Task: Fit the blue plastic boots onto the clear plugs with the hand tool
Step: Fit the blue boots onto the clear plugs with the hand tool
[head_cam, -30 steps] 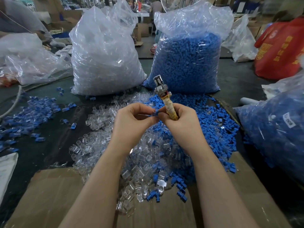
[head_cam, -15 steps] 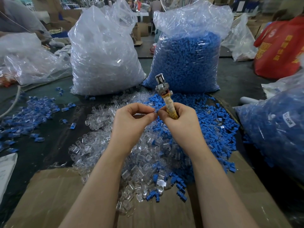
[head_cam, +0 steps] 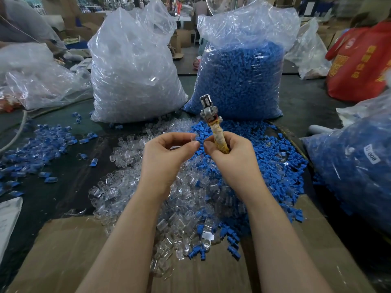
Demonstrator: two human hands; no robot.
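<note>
at centre frame, my hands: my left hand (head_cam: 167, 154) and my right hand (head_cam: 229, 154) meet fingertip to fingertip above the heap.
right grip: my fingers are curled round the hand tool (head_cam: 213, 123), its taped handle in my fist, its metal head standing up and tilted a little to the left.
left grip: my thumb and forefinger are pinched together; whatever small piece sits between them is too small to tell.
clear plugs (head_cam: 148, 193): a loose heap under my wrists, spreading to lower centre onto the cardboard (head_cam: 63, 256).
blue boots (head_cam: 264, 157): a loose heap right of centre, touching the clear heap.
upper centre: a bag of clear parts (head_cam: 131, 66) beside a bag of blue parts (head_cam: 239, 77).
left edge: scattered blue-and-clear pieces (head_cam: 38, 142) on the dark table (head_cam: 63, 178).
</note>
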